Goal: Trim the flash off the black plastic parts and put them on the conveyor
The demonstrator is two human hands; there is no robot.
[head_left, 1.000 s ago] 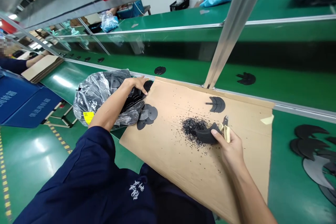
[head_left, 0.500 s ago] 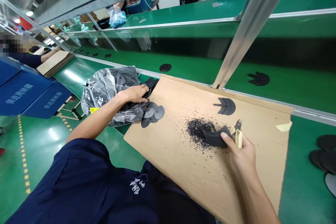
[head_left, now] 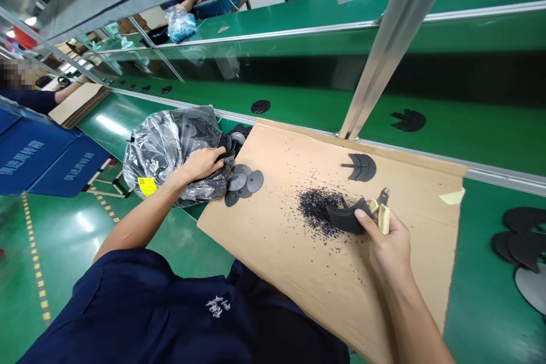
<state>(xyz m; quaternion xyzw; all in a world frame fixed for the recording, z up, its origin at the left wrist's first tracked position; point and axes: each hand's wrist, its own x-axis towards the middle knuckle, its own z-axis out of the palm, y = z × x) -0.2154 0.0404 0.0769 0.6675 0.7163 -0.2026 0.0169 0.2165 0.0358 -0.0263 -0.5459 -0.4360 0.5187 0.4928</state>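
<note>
My left hand (head_left: 201,164) is at the mouth of a clear plastic bag (head_left: 149,145) full of black parts. Its fingers are closed on a thin black plastic piece (head_left: 226,155). Just beside it, several round black discs (head_left: 239,181) overlap on the cardboard sheet (head_left: 273,256). My right hand (head_left: 390,242) holds a curved black plastic part (head_left: 347,218) between thumb and fingers, along with cream-handled nippers (head_left: 384,210) whose jaws point up and away. The part's left end hangs over a pile of small black scraps (head_left: 318,207).
Another curved black part (head_left: 362,166) lies on the cardboard. Behind it runs a green belt (head_left: 307,122) carrying spaced black parts. A metal post (head_left: 375,62) rises at the cardboard's far edge. More black parts (head_left: 522,242) lie at right. A co-worker's arm (head_left: 68,91) shows at far left.
My left hand has drawn back from the black parts beside the bag, now with a thin black piece in its fingers. The right hand still holds the curved part and nippers. The view has shifted slightly.
</note>
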